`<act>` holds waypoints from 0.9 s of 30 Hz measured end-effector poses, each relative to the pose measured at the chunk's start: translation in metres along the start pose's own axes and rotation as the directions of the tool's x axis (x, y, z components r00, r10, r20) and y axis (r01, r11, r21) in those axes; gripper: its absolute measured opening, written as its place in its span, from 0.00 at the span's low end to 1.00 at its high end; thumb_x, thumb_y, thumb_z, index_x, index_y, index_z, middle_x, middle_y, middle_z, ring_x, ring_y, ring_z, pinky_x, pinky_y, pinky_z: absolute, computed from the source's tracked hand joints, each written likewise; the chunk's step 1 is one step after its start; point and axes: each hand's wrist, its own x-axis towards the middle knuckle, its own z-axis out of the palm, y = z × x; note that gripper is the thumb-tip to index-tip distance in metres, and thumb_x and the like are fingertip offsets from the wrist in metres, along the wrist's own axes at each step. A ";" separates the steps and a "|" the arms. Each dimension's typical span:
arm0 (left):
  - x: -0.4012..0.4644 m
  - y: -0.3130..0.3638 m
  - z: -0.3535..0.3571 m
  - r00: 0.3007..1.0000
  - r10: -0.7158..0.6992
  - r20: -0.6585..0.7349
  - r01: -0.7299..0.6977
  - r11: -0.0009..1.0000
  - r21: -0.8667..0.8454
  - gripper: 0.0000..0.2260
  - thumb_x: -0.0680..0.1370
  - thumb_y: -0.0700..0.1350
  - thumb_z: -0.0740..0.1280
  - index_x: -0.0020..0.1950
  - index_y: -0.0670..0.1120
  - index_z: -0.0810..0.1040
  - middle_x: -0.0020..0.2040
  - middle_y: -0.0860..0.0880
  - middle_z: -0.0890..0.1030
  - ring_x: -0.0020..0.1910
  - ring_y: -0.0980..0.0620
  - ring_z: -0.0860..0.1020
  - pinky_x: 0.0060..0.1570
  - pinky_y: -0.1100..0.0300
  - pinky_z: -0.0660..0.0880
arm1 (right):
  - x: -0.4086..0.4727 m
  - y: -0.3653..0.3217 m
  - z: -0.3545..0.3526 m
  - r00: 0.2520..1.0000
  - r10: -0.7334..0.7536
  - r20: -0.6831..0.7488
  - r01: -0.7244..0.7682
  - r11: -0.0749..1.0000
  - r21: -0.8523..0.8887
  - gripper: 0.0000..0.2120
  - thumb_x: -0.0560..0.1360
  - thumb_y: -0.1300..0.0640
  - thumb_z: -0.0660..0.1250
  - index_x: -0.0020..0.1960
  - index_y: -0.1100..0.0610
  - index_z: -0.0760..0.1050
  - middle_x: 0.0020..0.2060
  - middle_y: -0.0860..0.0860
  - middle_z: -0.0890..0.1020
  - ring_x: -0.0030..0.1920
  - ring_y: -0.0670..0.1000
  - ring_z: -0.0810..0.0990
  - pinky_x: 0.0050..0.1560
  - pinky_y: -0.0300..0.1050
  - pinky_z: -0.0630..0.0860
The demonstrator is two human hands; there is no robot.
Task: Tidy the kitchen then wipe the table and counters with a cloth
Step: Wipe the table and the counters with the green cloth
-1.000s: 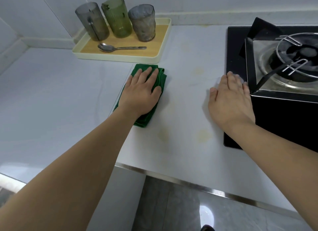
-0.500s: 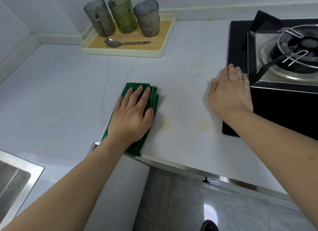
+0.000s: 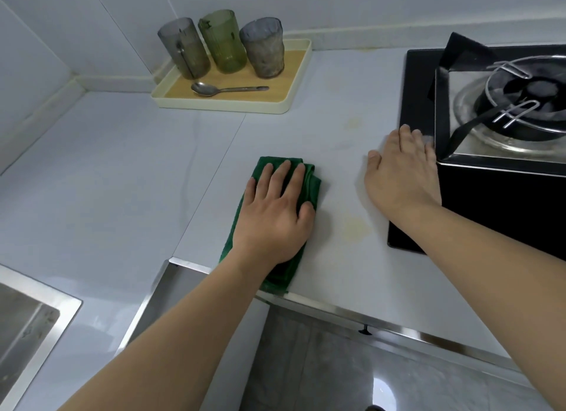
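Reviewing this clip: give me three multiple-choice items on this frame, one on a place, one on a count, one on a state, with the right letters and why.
1. Where does the spoon lie?
A. on the tray, in front of the cups
B. in the sink
C. on the stove

2. How many cups stand on the tray?
A. two
B. three
C. five

3. How is the left hand placed?
A. flat on the cloth
B. raised above the counter
C. gripping a cup

Key: 1 A, the spoon lies on the tray before the cups. 2 B, three stand in a row. 3 A, the left hand presses flat on the green cloth on the counter.
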 end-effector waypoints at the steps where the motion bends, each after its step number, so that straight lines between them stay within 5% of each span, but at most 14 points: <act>1: 0.009 0.002 0.000 1.000 -0.004 -0.002 0.004 1.000 -0.004 0.28 0.81 0.54 0.48 0.80 0.54 0.45 0.80 0.52 0.47 0.78 0.51 0.42 0.76 0.49 0.41 | 0.001 0.000 -0.001 1.000 -0.001 0.008 0.001 1.000 0.012 0.28 0.82 0.50 0.47 0.78 0.63 0.49 0.78 0.57 0.49 0.78 0.54 0.44 0.76 0.50 0.40; 14: 0.111 0.015 0.000 0.999 0.027 -0.017 -0.027 1.000 0.001 0.26 0.82 0.54 0.48 0.80 0.53 0.46 0.80 0.52 0.48 0.78 0.51 0.43 0.76 0.51 0.41 | 0.076 -0.007 -0.021 1.000 0.024 0.005 -0.025 0.992 0.125 0.26 0.83 0.55 0.47 0.77 0.65 0.47 0.77 0.60 0.49 0.77 0.57 0.46 0.76 0.51 0.44; 27: 0.197 0.033 0.000 0.999 0.041 0.010 -0.041 0.999 0.001 0.26 0.83 0.55 0.45 0.80 0.52 0.44 0.80 0.52 0.45 0.78 0.50 0.41 0.75 0.52 0.38 | 0.162 0.010 -0.028 0.996 0.012 0.091 0.013 0.962 -0.272 0.27 0.82 0.52 0.42 0.78 0.62 0.43 0.78 0.56 0.45 0.78 0.56 0.44 0.76 0.54 0.37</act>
